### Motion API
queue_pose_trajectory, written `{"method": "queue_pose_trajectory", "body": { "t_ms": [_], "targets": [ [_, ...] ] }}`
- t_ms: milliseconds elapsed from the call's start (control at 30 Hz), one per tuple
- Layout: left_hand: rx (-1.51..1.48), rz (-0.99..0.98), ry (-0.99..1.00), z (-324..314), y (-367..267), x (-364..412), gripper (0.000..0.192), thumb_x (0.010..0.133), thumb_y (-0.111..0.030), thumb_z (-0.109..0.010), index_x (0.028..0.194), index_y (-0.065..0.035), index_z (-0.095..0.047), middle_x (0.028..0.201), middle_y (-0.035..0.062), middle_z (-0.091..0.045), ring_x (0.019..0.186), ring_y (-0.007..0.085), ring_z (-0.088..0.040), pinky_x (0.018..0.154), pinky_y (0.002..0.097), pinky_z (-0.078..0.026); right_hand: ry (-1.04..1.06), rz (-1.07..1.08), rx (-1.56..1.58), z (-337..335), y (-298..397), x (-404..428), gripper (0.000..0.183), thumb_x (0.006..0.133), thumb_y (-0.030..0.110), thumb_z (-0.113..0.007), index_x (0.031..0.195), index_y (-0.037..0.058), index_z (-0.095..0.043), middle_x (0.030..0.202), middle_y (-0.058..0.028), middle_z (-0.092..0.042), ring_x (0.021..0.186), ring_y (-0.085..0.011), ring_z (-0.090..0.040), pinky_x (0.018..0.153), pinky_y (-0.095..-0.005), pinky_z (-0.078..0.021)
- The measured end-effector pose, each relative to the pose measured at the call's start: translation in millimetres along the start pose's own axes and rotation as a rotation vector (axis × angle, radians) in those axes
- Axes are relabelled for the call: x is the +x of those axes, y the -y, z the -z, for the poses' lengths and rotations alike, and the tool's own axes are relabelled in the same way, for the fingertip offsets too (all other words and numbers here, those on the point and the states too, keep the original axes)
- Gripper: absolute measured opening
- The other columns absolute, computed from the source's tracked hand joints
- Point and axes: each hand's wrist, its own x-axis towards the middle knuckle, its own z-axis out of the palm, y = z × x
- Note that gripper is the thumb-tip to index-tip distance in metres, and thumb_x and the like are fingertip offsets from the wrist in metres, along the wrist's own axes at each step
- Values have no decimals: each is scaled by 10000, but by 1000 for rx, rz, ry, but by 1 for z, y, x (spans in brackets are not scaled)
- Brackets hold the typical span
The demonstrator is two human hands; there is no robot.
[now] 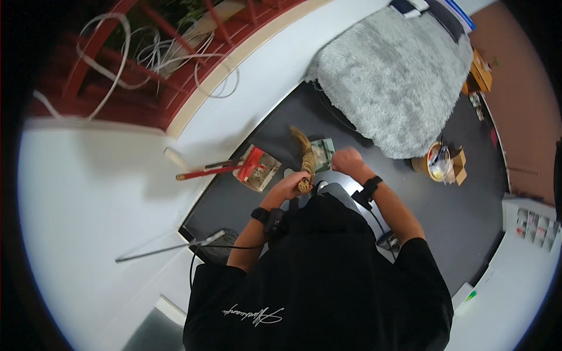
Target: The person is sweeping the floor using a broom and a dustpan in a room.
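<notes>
My left hand point(290, 186) is closed around the thick end of a curved straw hand broom point(308, 160), bound with cord along its length. Its frayed tip points away from me, and the cut butt end faces up. To the right, my right hand point(349, 161) is curled into a fist with nothing visible in it. Just left of that fist is a green, picture-printed flat box point(324, 153), partly behind the broom. Farther left lies a boxy, dustpan-like thing point(258, 169) with a red band, and a red stick point(206, 172) extends from it toward the wall.
A bed or seat under a shaggy grey cover point(395, 79) stands ahead. On the dark floor point(439, 219) at right are a round bin point(437, 162) with contents and an open cardboard box point(459, 166). A white cable point(118, 66) hangs over red railings point(175, 39). Cables run from both wrists.
</notes>
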Motion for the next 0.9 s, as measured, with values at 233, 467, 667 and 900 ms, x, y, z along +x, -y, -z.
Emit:
{"method": "queue_pose_trajectory", "body": {
  "t_ms": [233, 467, 667, 900],
  "targets": [
    [-484, -73, -34, -14, -29, -45, 199, 811, -155, -572, 892, -20, -449, 824, 104, -531, 728, 188, -573, 619, 283, -535, 26, 543, -365, 66, 23, 82, 158, 625, 228, -581, 551, 93, -617, 613, -61, -598, 720, -218, -568, 751, -344, -428],
    [-936, -340, 37, -14, -49, -45, 182, 839, -144, -520, 880, 13, -437, 794, 121, -535, 722, 211, -585, 633, 305, -550, -191, 878, -456, 85, 48, 168, 102, 624, 184, -586, 573, 115, -640, 675, -36, -613, 883, -217, -521, 911, -361, -339],
    [-1226, -576, 93, -14, -75, -31, 185, 844, -140, -501, 885, 30, -443, 780, 111, -514, 710, 215, -573, 637, 297, -550, -203, 1170, -612, 101, 86, 233, 112, 632, 176, -572, 593, 110, -654, 728, -53, -624, 935, -233, -506, 901, -343, -349],
    [-1736, -721, 252, 42, -100, 31, 113, 826, -71, -499, 803, 39, -488, 735, 104, -531, 687, 199, -570, 622, 269, -546, -258, 1261, -453, 108, 78, 294, 147, 682, 149, -554, 781, 75, -633, 893, -83, -575, 960, -229, -500, 905, -345, -353]
  ]
}}
